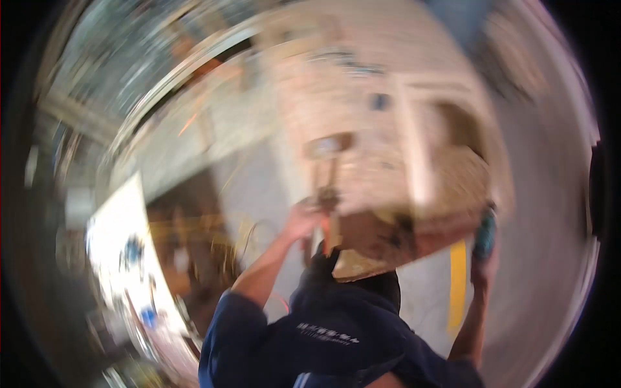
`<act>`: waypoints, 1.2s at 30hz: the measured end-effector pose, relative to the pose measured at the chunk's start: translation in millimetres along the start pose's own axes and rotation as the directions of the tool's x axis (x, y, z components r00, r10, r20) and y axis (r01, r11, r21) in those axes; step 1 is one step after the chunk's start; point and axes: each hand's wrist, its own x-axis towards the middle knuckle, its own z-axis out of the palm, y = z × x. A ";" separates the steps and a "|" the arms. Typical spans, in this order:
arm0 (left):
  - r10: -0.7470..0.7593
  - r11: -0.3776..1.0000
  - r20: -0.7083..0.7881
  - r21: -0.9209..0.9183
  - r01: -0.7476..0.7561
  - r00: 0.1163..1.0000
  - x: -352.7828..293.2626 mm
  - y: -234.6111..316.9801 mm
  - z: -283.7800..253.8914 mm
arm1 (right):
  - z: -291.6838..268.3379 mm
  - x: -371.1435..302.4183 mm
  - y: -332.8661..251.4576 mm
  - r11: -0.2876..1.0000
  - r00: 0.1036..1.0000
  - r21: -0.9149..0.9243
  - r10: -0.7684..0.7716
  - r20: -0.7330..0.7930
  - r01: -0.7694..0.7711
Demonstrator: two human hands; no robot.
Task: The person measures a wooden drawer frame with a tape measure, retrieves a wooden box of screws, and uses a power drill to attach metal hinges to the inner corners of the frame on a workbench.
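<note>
Motion blur smears much of the head view. My left hand (304,220) is closed at the left side of the wooden workpiece, beside a dark metal fitting (328,198) and a narrow orange-red piece (326,227). What its fingers grip cannot be made out. At the workpiece's right end, my right hand (482,268) is closed around a teal object (485,234) of unclear kind. Between my hands stands the box-like wooden workpiece (375,236), its dark brown side toward me and a deep hollow farther back. A small pale-topped object (326,146) lies beyond my left hand.
A wooden surface (369,39) stretches away, bearing a small dark block (380,101) and blurred metal pieces (349,64). To the left is a bright white board (123,252) with small items. Grey floor with a yellow stripe (457,284) shows at right.
</note>
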 end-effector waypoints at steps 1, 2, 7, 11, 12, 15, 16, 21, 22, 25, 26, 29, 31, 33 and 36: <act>0.079 0.997 -0.100 0.007 -0.079 0.992 -17.7 24.3 12.6 | 3.3 19.2 -6.4 0.998 0.999 0.045 -0.036 -0.009 0.036; 0.067 0.998 -0.221 -0.001 -0.069 0.973 -31.7 20.3 17.4 | 5.0 32.3 -16.2 0.994 0.998 0.097 -0.055 -0.018 0.056; -0.076 0.931 -0.450 -0.352 -0.098 0.890 -120.6 -48.9 58.4 | 50.2 76.0 -23.3 0.933 0.923 -0.085 -0.327 0.206 0.349; -0.024 0.918 -0.646 -0.316 -0.239 0.763 -171.1 -129.6 72.4 | 109.2 59.7 -48.0 0.872 0.763 0.037 -0.448 0.467 0.489; 0.031 0.940 -0.675 -0.230 -0.251 0.737 -179.0 -148.0 66.7 | 122.2 50.9 -62.0 0.823 0.720 0.015 -0.505 0.476 0.567; -0.122 0.950 -0.779 -0.271 -0.154 0.616 -225.9 -188.6 30.8 | 171.3 28.5 -93.6 0.807 0.666 -0.089 -0.414 0.620 0.584; -0.205 0.937 -0.799 -0.327 -0.123 0.566 -240.9 -200.7 9.2 | 190.3 18.7 -95.1 0.795 0.682 -0.133 -0.406 0.608 0.592; -0.555 0.804 -0.800 -0.586 -0.102 0.227 -322.5 -293.8 -137.7 | 276.4 -25.6 -116.9 0.718 0.740 -0.352 -0.334 0.584 0.601; -0.568 0.798 -0.809 -0.586 -0.143 0.150 -343.4 -326.7 -172.0 | 295.8 -31.3 -109.9 0.689 0.720 -0.321 -0.425 0.548 0.650; -0.591 0.797 -0.806 -0.588 -0.137 0.026 -397.8 -397.5 -284.4 | 331.0 -36.4 -69.4 0.656 0.745 -0.377 -0.471 0.473 0.654; -0.644 0.751 -0.765 -0.630 -0.197 -0.008 -416.5 -404.8 -310.0 | 337.7 -47.8 -106.0 0.704 0.774 -0.384 -0.378 0.508 0.597; -0.703 0.704 -0.701 -0.661 -0.260 -0.121 -468.0 -471.7 -403.2 | 355.3 -47.7 -106.9 0.818 0.815 -0.314 -0.285 0.505 0.481; -0.699 0.703 -0.705 -0.646 -0.297 -0.122 -486.8 -521.9 -462.9 | 344.5 -25.6 -54.9 0.892 0.812 -0.191 -0.262 0.522 0.410; -0.759 0.585 -0.644 -0.611 -0.534 -0.094 -498.2 -542.2 -500.7 | 341.6 -24.9 -48.7 0.900 0.819 -0.208 -0.228 0.526 0.384; -0.734 0.608 -0.640 -0.470 -0.640 -0.226 -537.3 -596.6 -548.3 | 340.2 -13.2 -50.0 0.874 0.719 -0.182 -0.235 0.655 0.451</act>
